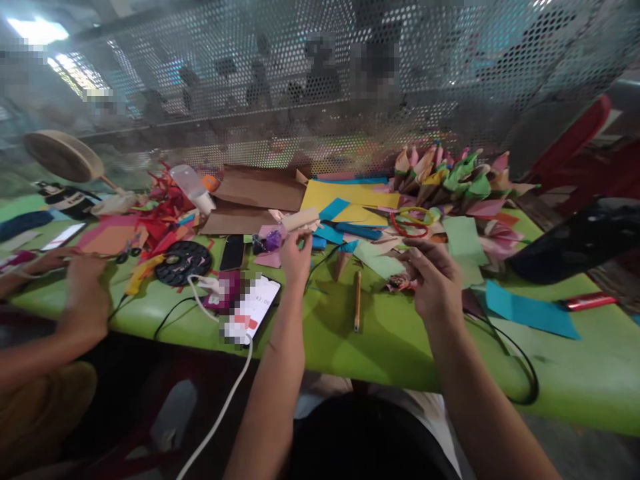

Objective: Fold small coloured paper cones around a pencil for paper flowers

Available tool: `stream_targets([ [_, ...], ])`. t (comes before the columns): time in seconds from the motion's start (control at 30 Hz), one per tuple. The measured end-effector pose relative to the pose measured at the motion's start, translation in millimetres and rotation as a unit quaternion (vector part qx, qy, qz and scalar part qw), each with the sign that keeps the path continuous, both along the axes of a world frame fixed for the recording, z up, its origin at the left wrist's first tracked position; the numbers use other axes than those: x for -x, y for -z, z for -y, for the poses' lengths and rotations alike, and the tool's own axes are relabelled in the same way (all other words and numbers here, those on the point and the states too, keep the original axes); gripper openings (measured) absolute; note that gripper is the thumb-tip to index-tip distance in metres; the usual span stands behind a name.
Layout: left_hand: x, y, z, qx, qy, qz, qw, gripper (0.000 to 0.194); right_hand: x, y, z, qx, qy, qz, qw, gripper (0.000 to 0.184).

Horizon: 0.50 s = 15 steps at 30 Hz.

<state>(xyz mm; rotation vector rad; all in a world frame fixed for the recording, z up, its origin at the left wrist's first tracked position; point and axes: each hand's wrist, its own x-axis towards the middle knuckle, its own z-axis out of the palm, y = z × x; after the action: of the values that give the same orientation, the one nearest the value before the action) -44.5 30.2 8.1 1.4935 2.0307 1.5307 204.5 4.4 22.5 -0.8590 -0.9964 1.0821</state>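
Observation:
My left hand [296, 255] is raised over the green table [380, 340], its fingers pinched together near a small purple paper piece [271, 240]; what it pinches is too small to name. My right hand [434, 279] hovers to the right with fingers curled, close to a small pink and brown folded paper piece [400, 283]. I cannot see whether that hand grips the piece. A pencil [357, 300] lies between the two hands.
Coloured paper sheets [350, 197], scissors [410, 222], and a heap of folded paper cones [450, 177] lie at the back. A phone [250, 308] with a white cable lies at left. Another person's hands [83, 287] work at the far left. A perforated metal screen [320, 80] stands behind.

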Motion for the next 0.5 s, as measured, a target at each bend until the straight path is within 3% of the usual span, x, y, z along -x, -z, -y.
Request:
stream_targets([
  [0.13,-3.6,-9.4,6.8,0.114,0.009,-0.094,0.989,0.005,-0.2,-0.3,0.9,-0.013,0.000,0.040,0.999,0.025],
  [0.23,-1.9,-18.1,14.1,0.193,-0.036,-0.147,0.969,0.003,0.1,-0.6,1.3,-0.009,-0.004,0.036,0.999,0.025],
  [0.37,9.1,-22.8,22.9,0.244,-0.103,-0.175,0.948,0.008,0.8,-0.4,2.2,-0.012,-0.004,0.035,0.999,0.022],
  [0.5,18.0,-17.8,25.0,0.276,-0.086,-0.179,0.941,0.012,1.1,-0.2,3.3,-0.018,-0.012,0.043,0.999,0.022],
])
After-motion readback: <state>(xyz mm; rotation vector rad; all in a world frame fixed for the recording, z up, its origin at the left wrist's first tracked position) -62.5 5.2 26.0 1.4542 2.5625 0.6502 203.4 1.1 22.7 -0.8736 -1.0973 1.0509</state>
